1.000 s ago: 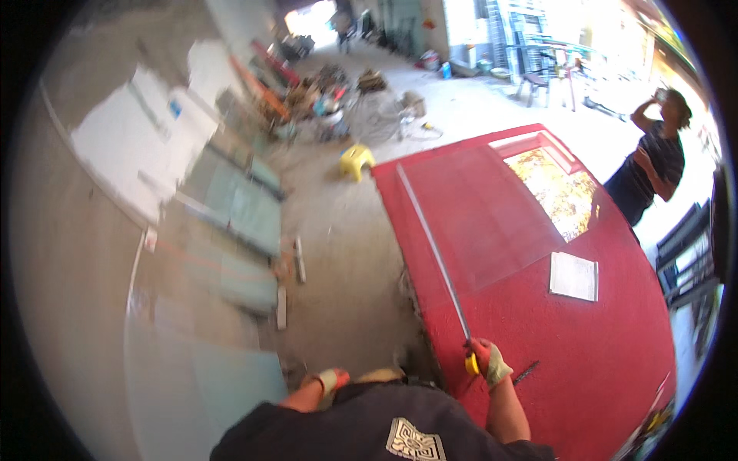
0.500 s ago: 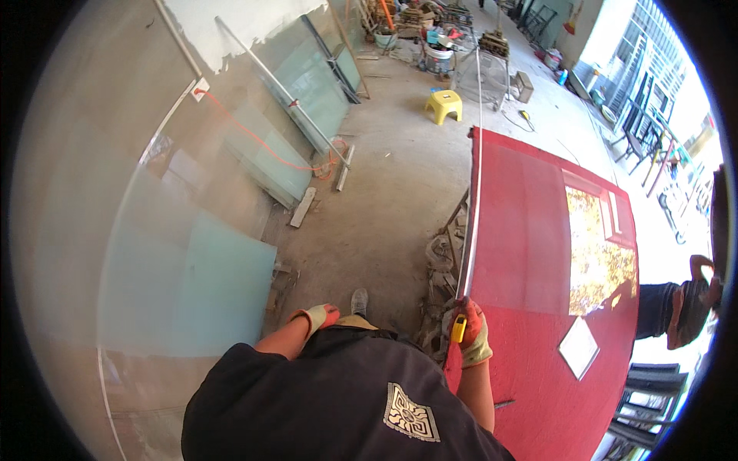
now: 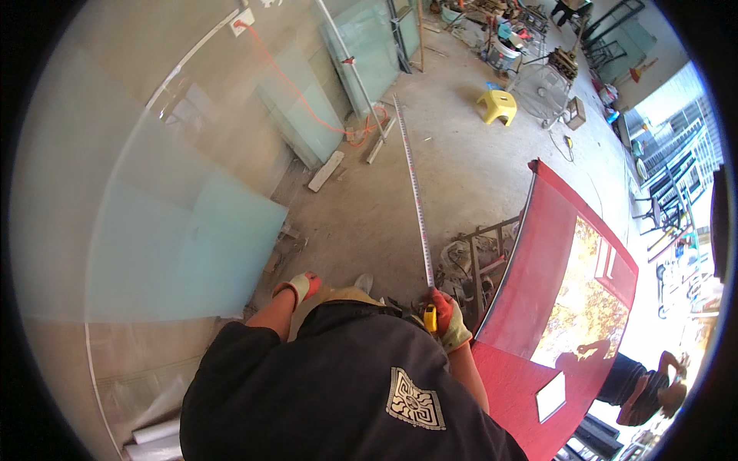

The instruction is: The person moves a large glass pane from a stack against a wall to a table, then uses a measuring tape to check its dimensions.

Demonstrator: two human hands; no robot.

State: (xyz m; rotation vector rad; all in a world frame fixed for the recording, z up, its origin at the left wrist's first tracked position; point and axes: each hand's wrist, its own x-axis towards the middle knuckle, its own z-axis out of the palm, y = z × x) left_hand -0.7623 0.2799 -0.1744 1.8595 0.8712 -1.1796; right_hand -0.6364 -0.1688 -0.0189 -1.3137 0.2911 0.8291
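Observation:
A yellow tape measure [image 3: 430,318] is in my right hand [image 3: 451,319], whose red-and-cream glove is closed around its case. Its long blade [image 3: 417,201] extends forward over the concrete floor, leaning slightly left at the far end. That hand is just left of the red-covered table [image 3: 500,384], on which a reflective glass sheet [image 3: 588,296] lies beside a small white square piece [image 3: 550,397]. My left hand [image 3: 301,287], gloved alike, is low on the left near the leaning glass panes. Its fingers look curled, with nothing visible in them.
Large glass panes [image 3: 231,238] lean along the left wall, with an orange cord [image 3: 296,96] above the smaller ones. A yellow stool [image 3: 497,106] stands ahead, near a wire-mesh frame [image 3: 536,91]. Another person [image 3: 646,390] is beyond the table's right edge. Clutter sits under the table.
My right hand has moved left with the tape measure, off the table's edge. The blade has swung from along that edge to over the floor. The view has turned right.

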